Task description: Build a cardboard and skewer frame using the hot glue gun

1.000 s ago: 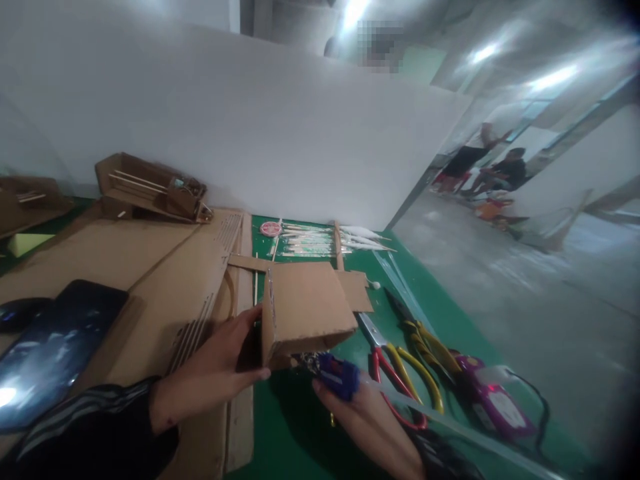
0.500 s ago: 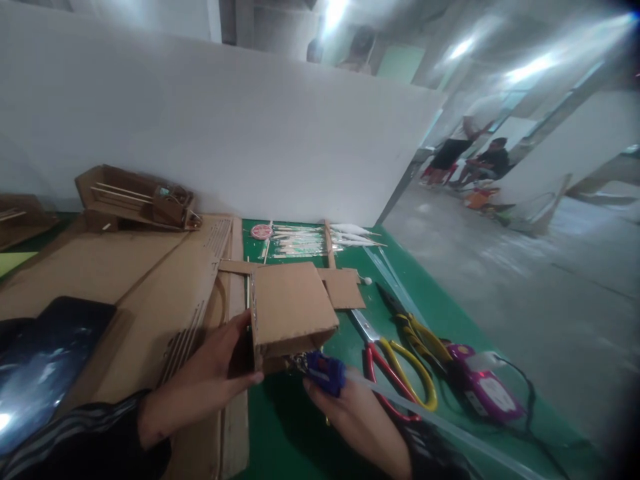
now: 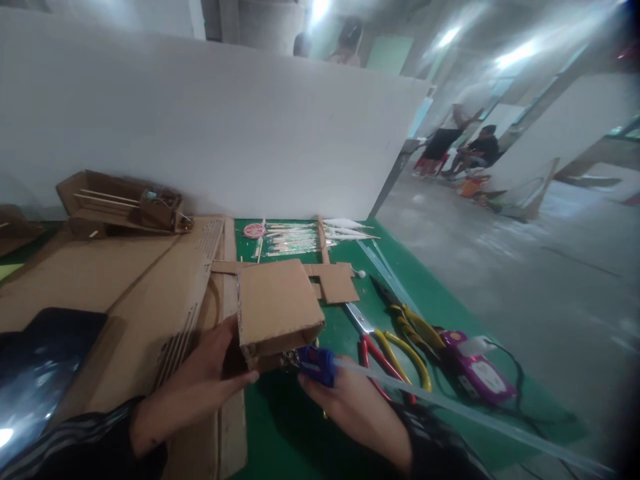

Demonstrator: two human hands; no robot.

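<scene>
A small cardboard box (image 3: 280, 300) is held above the green table, tilted so that a dark opening shows along its near side. My left hand (image 3: 205, 377) grips the box from the left, thumb along its lower edge. In my right hand (image 3: 350, 400) is a blue glue gun (image 3: 319, 365), with a long clear glue stick (image 3: 450, 398) trailing out of it to the right. The gun's front end meets the lower near edge of the box; the exact contact point is too small to make out.
Scissors (image 3: 373, 343), pliers (image 3: 415, 323) and a purple corded device (image 3: 480, 373) lie right. Cardboard sheets (image 3: 135, 280) and a dark shiny object (image 3: 55, 360) are left. Wrapped sticks (image 3: 295, 240) lie behind the box, before a white partition (image 3: 215, 127). People are beyond.
The whole view has shifted slightly, so most things appear a little further left. Both hands keep their hold on the box and the glue gun, with little movement relative to each other.
</scene>
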